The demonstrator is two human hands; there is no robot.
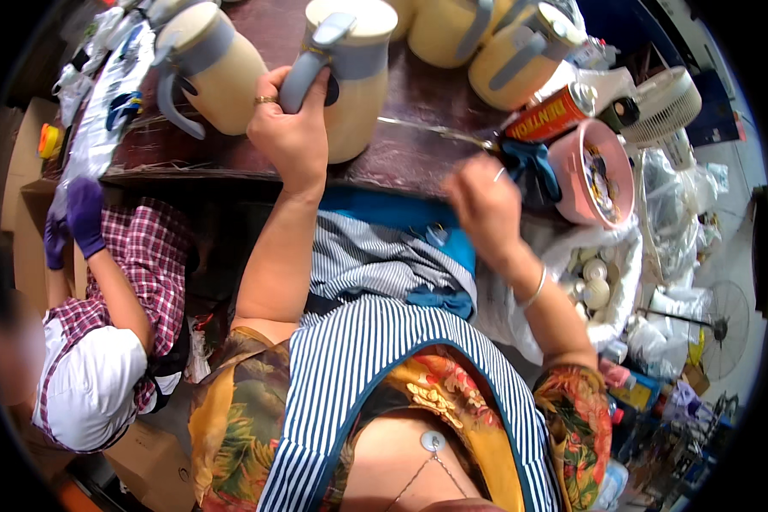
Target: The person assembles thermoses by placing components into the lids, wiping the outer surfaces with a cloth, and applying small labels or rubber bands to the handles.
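Observation:
My left hand (292, 119) is closed round the grey handle of a cream jug (358, 102), which stands upright at the table's near edge. Another cream jug (213, 72) with a grey band and handle stands just left of it. My right hand (486, 200) hovers in front of the table edge, fingers curled and somewhat blurred; what they hold, if anything, does not show. Beyond it, a thin metal tool (465, 136) lies on the table near a dark blue cloth item (533, 166).
More cream jugs (508, 72) stand at the back right. An orange-red can (550, 111) lies beside a pink tub (563, 162) of small parts. Right of me is a white sack (627, 290) of round parts. At left, a co-worker in purple gloves (85, 213) sits near cardboard boxes.

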